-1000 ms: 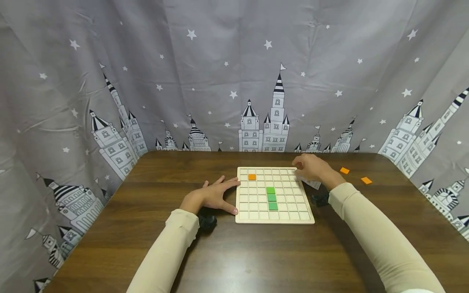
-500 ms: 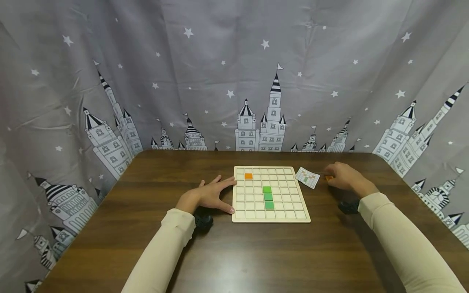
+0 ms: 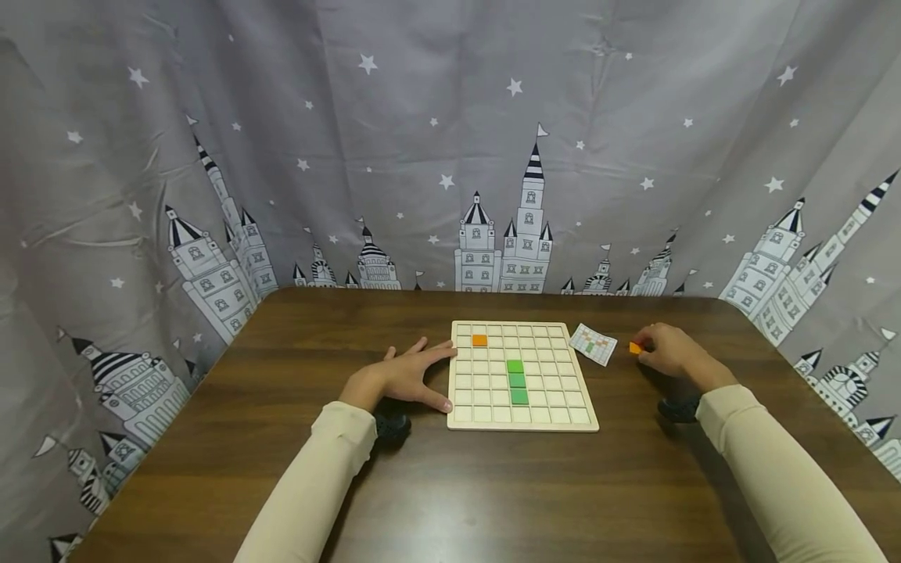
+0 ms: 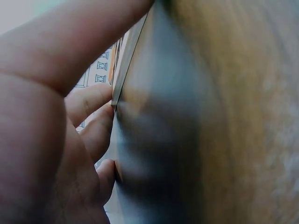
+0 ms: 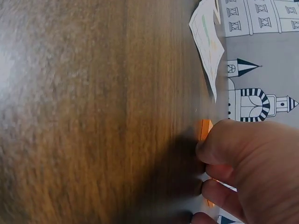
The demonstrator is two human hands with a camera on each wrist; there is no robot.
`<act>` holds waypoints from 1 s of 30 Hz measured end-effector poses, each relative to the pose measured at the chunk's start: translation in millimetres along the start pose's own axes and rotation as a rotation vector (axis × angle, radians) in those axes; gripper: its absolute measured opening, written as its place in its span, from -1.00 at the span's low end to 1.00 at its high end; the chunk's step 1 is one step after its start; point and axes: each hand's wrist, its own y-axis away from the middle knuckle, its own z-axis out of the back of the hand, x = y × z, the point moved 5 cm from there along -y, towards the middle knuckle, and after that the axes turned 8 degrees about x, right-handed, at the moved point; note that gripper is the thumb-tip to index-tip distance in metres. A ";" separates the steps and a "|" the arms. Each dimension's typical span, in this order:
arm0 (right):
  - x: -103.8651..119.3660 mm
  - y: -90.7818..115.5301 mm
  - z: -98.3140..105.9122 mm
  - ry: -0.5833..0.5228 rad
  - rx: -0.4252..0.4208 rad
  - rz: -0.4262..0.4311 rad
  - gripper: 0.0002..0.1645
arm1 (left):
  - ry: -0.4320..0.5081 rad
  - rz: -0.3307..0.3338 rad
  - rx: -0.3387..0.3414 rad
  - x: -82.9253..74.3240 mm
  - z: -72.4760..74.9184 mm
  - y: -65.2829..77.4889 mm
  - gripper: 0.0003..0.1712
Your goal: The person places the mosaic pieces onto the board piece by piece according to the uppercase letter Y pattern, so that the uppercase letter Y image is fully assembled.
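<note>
Biggest thing in front of me is the grey castle-print curtain (image 3: pixel 394 94), hanging behind the dark wooden table (image 3: pixel 450 477). My pale gridded board (image 3: pixel 556 383) sits around the middle of the table, a bit toward the back edge. Left hand (image 3: pixel 403 377) is spread wide, gripping nothing, thumb and index finger touching the board's left edge. Right hand (image 3: pixel 672 349) is nearly closed, pinching an orange tile (image 3: pixel 635 349) over toward the table's back right corner; can't tell if the extra orange sliver past my fingers is held too. Pattern card (image 3: pixel 594 344) lies just beside the board's back right corner. Three green tiles (image 3: pixel 517 381) run in one column mid-board, another orange square (image 3: pixel 479 340) near its back left corner.
</note>
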 end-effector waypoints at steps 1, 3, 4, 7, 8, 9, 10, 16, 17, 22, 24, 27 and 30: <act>-0.3 0.1 0.0 -0.005 -0.003 -0.001 -0.73 | 0.000 0.002 0.001 -0.5 0.3 -0.1 0.21; -0.5 0.1 0.1 -0.016 -0.005 -0.011 -0.73 | 0.000 0.003 0.002 -1.2 1.0 -0.4 0.21; -0.5 -0.1 0.2 -0.019 -0.009 -0.016 -0.73 | 0.002 0.002 0.003 -1.5 1.2 -0.6 0.21; 1.8 -2.6 0.3 -0.023 -0.032 -0.032 -0.71 | 0.004 -0.002 0.007 -1.5 1.1 -1.5 0.21; 3.8 -4.2 0.3 -0.024 -0.039 -0.032 -0.70 | 0.004 -0.001 0.009 -1.2 0.9 -1.8 0.21; 6.5 -6.4 0.2 -0.025 -0.047 -0.032 -0.70 | 0.002 0.002 0.011 -0.8 0.6 -2.1 0.21; 10.2 -8.8 0.1 -0.024 -0.054 -0.027 -0.70 | 0.000 0.006 0.012 -0.5 0.3 -2.2 0.21; 44.3 -28.9 -4.3 -0.052 -0.057 0.013 -0.70 | 0.012 0.008 0.011 -0.1 -0.2 -1.4 0.22; 51.4 -32.8 -6.1 -0.057 -0.053 0.022 -0.70 | 0.016 0.001 0.009 -0.4 -0.5 -1.0 0.22; 95.6 -51.6 -12.2 -0.099 -0.036 0.095 -0.71 | 0.015 -0.001 0.013 -0.5 -1.6 -0.4 0.22; 114.5 -59.2 -13.5 -0.110 -0.038 0.145 -0.71 | 0.010 0.005 0.009 -0.4 -1.0 -0.1 0.22; 138.7 -69.2 -17.0 -0.113 -0.035 0.214 -0.70 | 0.003 0.006 0.005 -0.2 -0.1 -0.3 0.22; 155.9 -77.8 -22.9 -0.113 -0.026 0.253 -0.70 | -0.003 0.001 0.009 -0.5 -0.2 -0.7 0.22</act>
